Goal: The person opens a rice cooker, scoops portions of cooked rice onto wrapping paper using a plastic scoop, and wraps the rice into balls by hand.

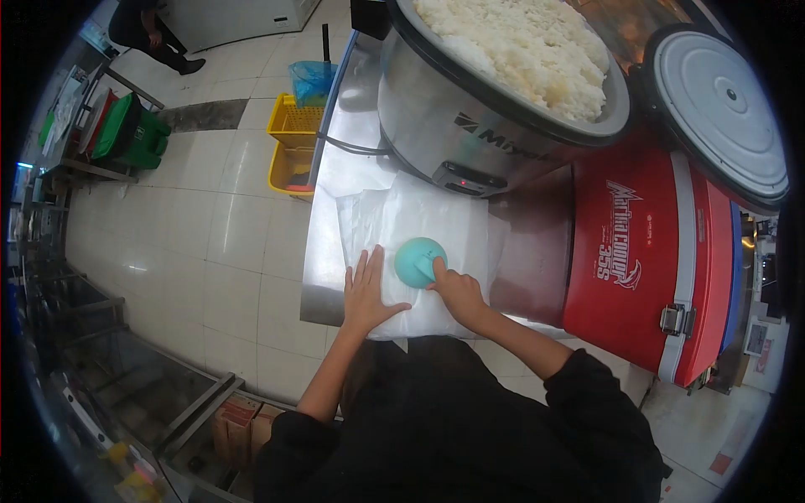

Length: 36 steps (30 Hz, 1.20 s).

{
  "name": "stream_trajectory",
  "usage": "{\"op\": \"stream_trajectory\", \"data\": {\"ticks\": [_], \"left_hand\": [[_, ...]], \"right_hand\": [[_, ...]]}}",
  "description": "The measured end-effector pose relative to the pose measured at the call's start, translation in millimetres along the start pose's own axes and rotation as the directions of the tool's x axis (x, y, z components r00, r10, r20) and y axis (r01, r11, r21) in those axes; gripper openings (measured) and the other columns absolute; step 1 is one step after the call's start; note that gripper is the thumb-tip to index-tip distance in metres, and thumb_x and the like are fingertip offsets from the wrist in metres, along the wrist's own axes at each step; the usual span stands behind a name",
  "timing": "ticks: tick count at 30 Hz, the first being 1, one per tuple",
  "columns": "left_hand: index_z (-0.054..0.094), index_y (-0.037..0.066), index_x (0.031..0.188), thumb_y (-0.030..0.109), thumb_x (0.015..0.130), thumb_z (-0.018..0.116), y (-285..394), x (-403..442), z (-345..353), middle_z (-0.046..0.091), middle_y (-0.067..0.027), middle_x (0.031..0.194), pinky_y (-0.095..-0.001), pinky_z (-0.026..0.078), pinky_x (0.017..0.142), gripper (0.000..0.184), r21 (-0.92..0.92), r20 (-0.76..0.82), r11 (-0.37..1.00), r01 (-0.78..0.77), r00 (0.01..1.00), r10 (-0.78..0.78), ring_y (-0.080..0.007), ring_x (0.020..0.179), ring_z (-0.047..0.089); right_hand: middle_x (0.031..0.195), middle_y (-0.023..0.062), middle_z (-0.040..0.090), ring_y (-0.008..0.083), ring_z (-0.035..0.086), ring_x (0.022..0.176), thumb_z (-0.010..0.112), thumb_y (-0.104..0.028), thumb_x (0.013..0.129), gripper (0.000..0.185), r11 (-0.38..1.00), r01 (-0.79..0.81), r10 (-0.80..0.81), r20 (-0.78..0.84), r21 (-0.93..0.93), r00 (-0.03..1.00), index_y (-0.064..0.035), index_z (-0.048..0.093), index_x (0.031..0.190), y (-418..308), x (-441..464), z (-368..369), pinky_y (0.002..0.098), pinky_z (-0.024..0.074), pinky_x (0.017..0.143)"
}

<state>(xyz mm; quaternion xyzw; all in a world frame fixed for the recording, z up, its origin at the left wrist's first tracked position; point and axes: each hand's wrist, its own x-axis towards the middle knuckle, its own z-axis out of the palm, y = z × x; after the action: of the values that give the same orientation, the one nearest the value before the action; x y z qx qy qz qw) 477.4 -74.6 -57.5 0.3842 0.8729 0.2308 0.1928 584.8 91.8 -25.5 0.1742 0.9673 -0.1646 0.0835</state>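
Currently resting L grip [363,302], spread wide, on white sheet [369,216] atop steel desk [322,289]; rightward, btwn both grips but nearer R, holding round turquoise tool [414,263] on same sheet, w/ handle [426,267] slanting far-L to near-R, clamped in R grip [459,295].

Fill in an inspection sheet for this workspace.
Surface: steel table, partly covered by white sheets.
Job's things: turquoise tool, domed, over the white sheets.
Clutter: open rice cooker heaped with rice; red cooler and round grey lid to the right.
Hands: left hand spread on the sheets; right hand gripping the turquoise tool.
Cables: what looks like a dark cord beside the cooker.
Surroundings: tiled floor, yellow baskets, green bin, a person in dark clothes.
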Motion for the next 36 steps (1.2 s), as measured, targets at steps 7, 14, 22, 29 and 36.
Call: {"op": "stream_trajectory", "data": {"ticks": [7,14,22,29,36], "left_hand": [[0.013,0.005,0.140,0.052,0.048,0.077,-7.5,3.9,-6.8,0.020,-0.0100,0.145,-0.0528,0.019,0.103,0.122,0.011,0.014,0.997,-0.080,0.997,0.080,-0.0295,0.134,0.016],[0.012,0.001,0.140,0.054,0.046,0.077,-13.3,-1.1,-9.4,0.019,-0.0123,0.145,-0.0530,0.018,0.104,0.125,0.052,0.001,0.981,-0.187,0.982,0.187,-0.0309,0.134,0.016],[0.025,-0.004,0.131,0.037,0.050,0.082,-11.6,-29.4,-4.5,0.034,-0.0238,0.129,-0.0416,0.033,0.097,0.107,-0.075,-0.266,0.995,-0.069,0.963,0.047,-0.0378,0.117,0.035],[0.041,-0.003,0.115,0.021,0.062,0.078,-13.7,-63.6,-2.3,0.047,-0.0203,0.104,-0.0403,0.043,0.079,0.069,-0.129,-0.243,0.982,0.139,0.955,-0.168,-0.0357,0.094,0.049],[0.051,0.002,0.097,0.016,0.068,0.072,-5.4,-69.4,0.9,0.055,-0.0127,0.076,-0.0391,0.044,0.069,0.038,-0.367,-0.048,0.857,0.363,0.912,-0.407,-0.0293,0.077,0.055]], "right_hand": [[0.068,0.0227,0.059,0.0407,0.060,0.065,0.059,-0.027,0.082,0.043,0.942,-0.255,0.267,-0.025,0.217,0.963,-0.0028,0.031,0.104,-31.7,7.8,16.0,0.0462,0.0475,0.055],[0.068,0.0235,0.058,0.0410,0.059,0.065,0.064,-0.029,0.078,0.052,0.887,-0.147,0.193,-0.062,0.437,0.979,-0.0022,0.033,0.109,-5.2,-3.2,15.3,0.0459,0.0452,0.053],[0.079,0.0231,0.060,0.0389,0.060,0.063,0.053,-0.023,0.084,0.042,0.996,0.073,-0.032,-0.548,0.053,0.836,-0.0047,0.035,0.118,-19.8,19.9,-268.4,0.0464,0.0469,0.055],[0.126,0.0221,0.043,0.0355,0.038,0.120,0.050,-0.025,0.086,0.044,0.868,-0.131,-0.208,-0.589,-0.479,0.781,-0.0108,0.041,0.127,16.5,153.6,-335.1,0.0509,0.0367,0.090],[0.086,0.0075,0.058,0.0219,0.057,0.079,0.060,-0.009,0.070,0.021,0.764,0.615,-0.603,-0.558,-0.196,0.570,-0.0074,0.059,0.090,-5.4,-3.7,-86.6,0.0375,0.0414,0.071]]}}
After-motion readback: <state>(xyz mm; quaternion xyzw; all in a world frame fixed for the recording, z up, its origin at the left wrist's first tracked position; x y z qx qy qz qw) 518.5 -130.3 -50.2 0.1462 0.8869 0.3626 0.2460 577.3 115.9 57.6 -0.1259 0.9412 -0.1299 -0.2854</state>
